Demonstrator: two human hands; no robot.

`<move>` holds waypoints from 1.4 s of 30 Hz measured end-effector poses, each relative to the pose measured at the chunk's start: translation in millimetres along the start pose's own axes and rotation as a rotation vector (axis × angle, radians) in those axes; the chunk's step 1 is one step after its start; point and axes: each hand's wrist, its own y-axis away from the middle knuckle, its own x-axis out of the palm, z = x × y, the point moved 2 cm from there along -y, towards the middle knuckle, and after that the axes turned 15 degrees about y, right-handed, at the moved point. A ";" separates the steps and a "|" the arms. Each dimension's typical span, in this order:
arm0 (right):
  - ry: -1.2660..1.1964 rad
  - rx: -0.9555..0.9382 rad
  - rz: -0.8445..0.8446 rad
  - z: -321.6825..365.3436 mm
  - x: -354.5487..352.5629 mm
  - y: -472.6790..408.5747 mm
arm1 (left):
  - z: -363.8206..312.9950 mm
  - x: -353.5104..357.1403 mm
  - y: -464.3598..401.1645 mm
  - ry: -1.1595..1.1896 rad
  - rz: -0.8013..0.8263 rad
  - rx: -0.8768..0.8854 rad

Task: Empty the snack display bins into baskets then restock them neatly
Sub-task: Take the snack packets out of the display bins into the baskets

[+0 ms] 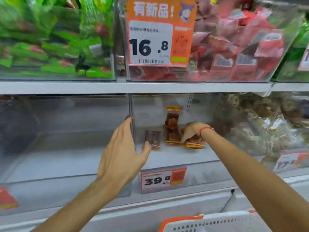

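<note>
My right hand curled its fingers on an orange-wrapped snack packet; my left hand, fingers spread, braced the clear plastic bin. The upright leaning packet could topple if brushed.

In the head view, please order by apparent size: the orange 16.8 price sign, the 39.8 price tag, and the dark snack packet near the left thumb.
1. orange 16.8 price sign, though nearness may enlarge it
2. 39.8 price tag
3. dark snack packet
</note>
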 end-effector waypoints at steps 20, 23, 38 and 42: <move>-0.298 -0.082 -0.215 34.5 -3.6 -23.2 | -5.6 -1.6 2.5 -0.031 0.016 -0.030; -0.498 -0.142 -0.399 51.2 -13.7 -19.3 | -5.7 -1.2 2.3 -0.027 0.011 -0.024; -0.499 -0.282 -0.194 41.2 2.1 42.3 | -7.5 -1.4 2.9 -0.045 0.031 -0.030; -0.695 -0.373 -0.435 -4.6 2.0 115.6 | -9.7 -1.9 2.3 -0.076 0.028 -0.046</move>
